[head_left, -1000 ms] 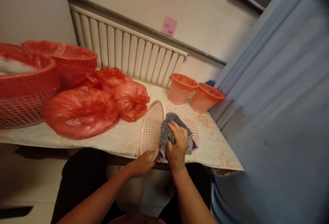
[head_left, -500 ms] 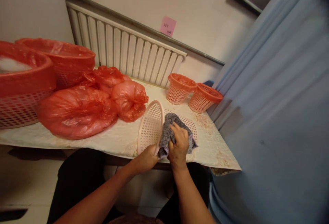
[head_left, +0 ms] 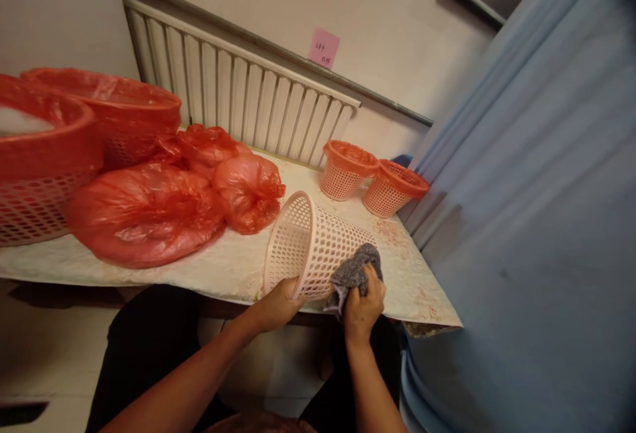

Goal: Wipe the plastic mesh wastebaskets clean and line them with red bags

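A pale pink perforated plastic wastebasket (head_left: 334, 242) lies on its side on the table, its open mouth turned to the left. My left hand (head_left: 278, 302) grips the near edge of its rim, thumb on the inside. Bunched in my right hand (head_left: 365, 300) is a grey cloth (head_left: 356, 269) with a light purple border. The cloth presses against the basket's outer side, close to its base. My right fingertips are partly sunk in the cloth's folds.
Two small baskets with red liners (head_left: 348, 171) stand behind, near the radiator (head_left: 238, 82). Full red plastic bags (head_left: 149, 214) and larger lined baskets (head_left: 42, 201) occupy the left. A blue curtain (head_left: 517, 221) hangs at the right, beside the table's edge (head_left: 442, 317).
My right hand has slid the cloth right and down along the basket, from near the rim to near the base. My left hand keeps its hold on the rim.
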`<state>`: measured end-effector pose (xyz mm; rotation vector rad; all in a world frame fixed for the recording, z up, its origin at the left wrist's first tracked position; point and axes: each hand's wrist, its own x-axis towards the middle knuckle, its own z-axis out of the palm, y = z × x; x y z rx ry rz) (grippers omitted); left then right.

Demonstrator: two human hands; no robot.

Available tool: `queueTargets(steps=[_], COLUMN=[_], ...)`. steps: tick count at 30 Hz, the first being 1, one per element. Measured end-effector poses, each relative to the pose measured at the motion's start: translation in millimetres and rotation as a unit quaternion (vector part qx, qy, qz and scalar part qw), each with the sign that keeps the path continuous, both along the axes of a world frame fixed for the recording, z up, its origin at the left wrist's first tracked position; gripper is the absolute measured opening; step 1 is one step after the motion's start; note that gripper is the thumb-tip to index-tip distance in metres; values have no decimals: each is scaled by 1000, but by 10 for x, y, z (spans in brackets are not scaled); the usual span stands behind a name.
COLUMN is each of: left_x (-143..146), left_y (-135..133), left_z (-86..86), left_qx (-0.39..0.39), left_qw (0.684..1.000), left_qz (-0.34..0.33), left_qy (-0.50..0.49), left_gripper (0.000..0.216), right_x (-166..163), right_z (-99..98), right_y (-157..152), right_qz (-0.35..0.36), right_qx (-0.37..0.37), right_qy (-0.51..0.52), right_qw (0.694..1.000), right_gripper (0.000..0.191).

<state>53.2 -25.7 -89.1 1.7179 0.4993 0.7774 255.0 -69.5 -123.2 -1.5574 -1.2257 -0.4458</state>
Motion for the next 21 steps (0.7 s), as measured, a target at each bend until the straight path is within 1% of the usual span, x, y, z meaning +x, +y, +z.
queueTargets(steps=[3,6,9,11,13,16,19,21], left_x=[-13,-28,-47,-70,-101,-136,-117,-73], left_y=[0,-5,-19,-28,-31,-30,-28,-29], left_z=[-5,-65,-158,-218,-268,-318,-317,-270], left_qx=[-10,-10,16,34,48,58,50,32], left_qw=[1000,999,999,998,996,995,995,997], left_qz=[-5,-21,-20,-10,1,12,14,12], left_qy=[11,22,37,56,71,85,91,72], left_gripper=[32,25,17,15,15,18,15,10], right_x=[-383,-632,-718,-721,-712,-707,-722,-737], right_z=[26,213,480,641,751,796,734,679], right_y=[-90,-78,23,112,189,238,200,151], right_qz=[62,137,174,182,183,180,176,172], right_qx=[12,29,38,29,14,2,-3,-4], right_qy=[-28,-71,-97,-103,-99,-92,-92,-93], right_qw=[998,988,979,978,978,979,980,981], right_gripper=[53,62,65,64,64,65,67,67])
